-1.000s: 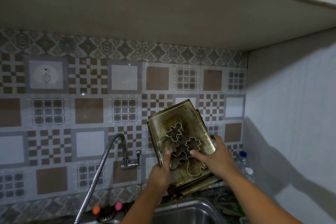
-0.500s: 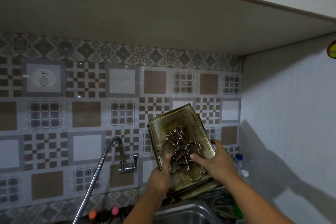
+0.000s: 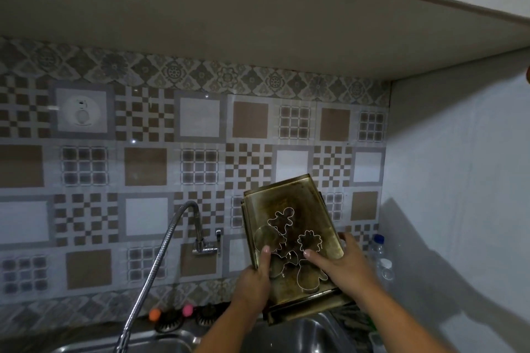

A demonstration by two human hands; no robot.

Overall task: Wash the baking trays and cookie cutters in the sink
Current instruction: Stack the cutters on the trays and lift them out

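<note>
Above the steel sink (image 3: pixel 312 335), a stack of stained baking trays (image 3: pixel 289 209) is held tilted, its far end raised toward the patterned tile wall (image 3: pixel 143 157) and its near edge low over the basin. The left hand (image 3: pixel 253 281) grips the stack's left edge, thumb laid on the top tray's surface and fingers curled underneath out of sight. The right hand (image 3: pixel 341 264) holds the right edge, its thumb pressed flat on the tray and the other fingers wrapped behind the rim. Several metal cookie cutters (image 3: pixel 289 243) lie on the top tray between the two thumbs: a figure shape, a flower shape, a round one, and at least two more near the lower end whose outlines overlap and are hard to separate. To the left of the sink's basin, a flexible metal faucet hose (image 3: pixel 152 261) arches down from a wall-mounted tap (image 3: pixel 205 248). Behind the sink's back rim sit an orange knob (image 3: pixel 155 314) and a pink knob (image 3: pixel 187 309). To the right of the sink, clear plastic bottles (image 3: pixel 380 252) stand against the white side wall.
</note>
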